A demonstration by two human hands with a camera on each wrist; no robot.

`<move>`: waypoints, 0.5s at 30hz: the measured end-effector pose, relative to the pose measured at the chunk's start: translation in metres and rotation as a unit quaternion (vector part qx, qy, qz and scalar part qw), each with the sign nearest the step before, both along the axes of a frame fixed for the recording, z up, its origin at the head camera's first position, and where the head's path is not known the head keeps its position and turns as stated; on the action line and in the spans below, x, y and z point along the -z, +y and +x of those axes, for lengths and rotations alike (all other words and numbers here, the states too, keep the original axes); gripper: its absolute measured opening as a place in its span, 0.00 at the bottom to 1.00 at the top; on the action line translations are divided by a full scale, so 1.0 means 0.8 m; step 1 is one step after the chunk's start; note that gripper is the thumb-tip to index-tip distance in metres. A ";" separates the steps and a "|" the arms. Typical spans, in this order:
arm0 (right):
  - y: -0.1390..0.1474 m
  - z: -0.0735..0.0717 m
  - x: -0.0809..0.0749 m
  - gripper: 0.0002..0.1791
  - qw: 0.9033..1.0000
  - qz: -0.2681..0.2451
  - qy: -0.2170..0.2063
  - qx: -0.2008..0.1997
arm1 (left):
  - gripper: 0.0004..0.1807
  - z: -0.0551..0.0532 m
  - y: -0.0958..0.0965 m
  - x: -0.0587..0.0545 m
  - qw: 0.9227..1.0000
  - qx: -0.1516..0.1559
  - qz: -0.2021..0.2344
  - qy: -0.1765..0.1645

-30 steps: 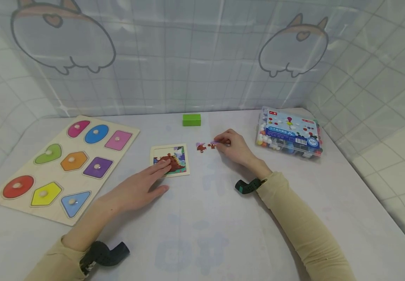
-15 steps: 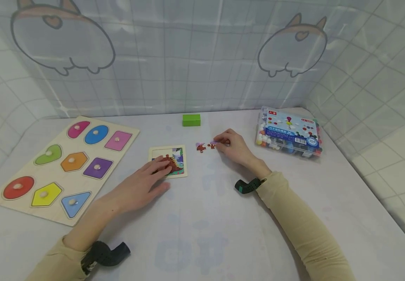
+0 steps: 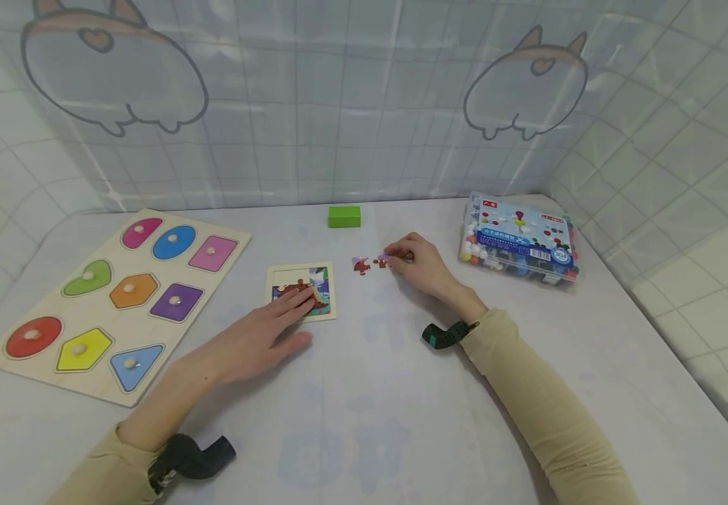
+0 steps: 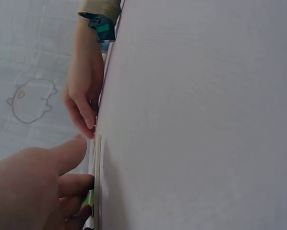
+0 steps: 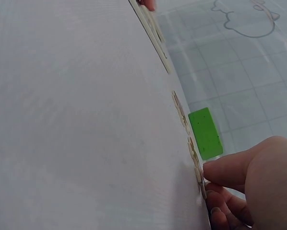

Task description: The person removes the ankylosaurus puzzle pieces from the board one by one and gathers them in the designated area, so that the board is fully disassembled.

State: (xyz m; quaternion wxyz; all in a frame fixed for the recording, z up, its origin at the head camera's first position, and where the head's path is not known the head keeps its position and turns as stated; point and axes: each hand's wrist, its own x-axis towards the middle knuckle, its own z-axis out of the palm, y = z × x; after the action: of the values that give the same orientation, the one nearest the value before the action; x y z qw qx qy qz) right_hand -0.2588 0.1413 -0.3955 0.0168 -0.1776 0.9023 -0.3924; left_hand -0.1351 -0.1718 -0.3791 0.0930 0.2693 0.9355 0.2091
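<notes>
My left hand (image 3: 253,344) lies over a small square jigsaw puzzle tray (image 3: 333,294) in the head view. Its fairly straight fingers rest on the brown dinosaur picture inside the pale frame, partly hiding it. The upper left of the tray shows a bare recess. Right of the tray, a brown and purple puzzle piece (image 3: 360,266) lies flat on the table. Beside it is a second puzzle piece (image 3: 381,262), partly covered by my right hand (image 3: 423,266). In the right wrist view, the thumb and curled fingers pinch the near end of this piece (image 5: 194,158) at the tabletop.
A wooden shape board (image 3: 102,308) with knobbed coloured shapes lies at the left. Behind the puzzle pieces stands a green block (image 3: 344,217). A clear plastic box (image 3: 518,238) of small coloured parts sits at the back right. A tiled curtain (image 3: 339,105) rises behind the table.
The tray has shifted slightly left and toward me. My left fingers bent back, then stretched forward again across the picture. The right hand has stayed in place at the pieces.
</notes>
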 end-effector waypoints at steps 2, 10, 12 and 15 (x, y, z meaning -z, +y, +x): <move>0.000 0.000 -0.001 0.14 1.000 -0.001 0.002 0.000 | 0.38 0.000 0.001 -0.001 1.000 -0.005 -0.002 -0.002; 0.000 0.000 -0.007 0.14 1.000 -0.009 0.007 0.007 | 0.40 -0.001 0.003 -0.005 1.000 -0.011 -0.010 -0.002; -0.005 0.003 -0.012 0.14 1.000 -0.022 0.018 0.013 | 0.41 0.000 0.003 -0.004 1.000 -0.012 -0.010 -0.004; -0.021 0.011 -0.025 0.14 0.998 -0.043 0.041 0.013 | 0.41 0.002 0.003 -0.003 1.000 -0.015 -0.013 -0.008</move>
State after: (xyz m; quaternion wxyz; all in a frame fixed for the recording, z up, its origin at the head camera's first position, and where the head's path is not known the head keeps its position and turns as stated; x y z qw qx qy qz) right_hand -0.2499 0.1249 -0.3756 -0.0326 -0.1821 0.8868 -0.4235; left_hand -0.1338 -0.1692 -0.3764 0.1010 0.2523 0.9413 0.2002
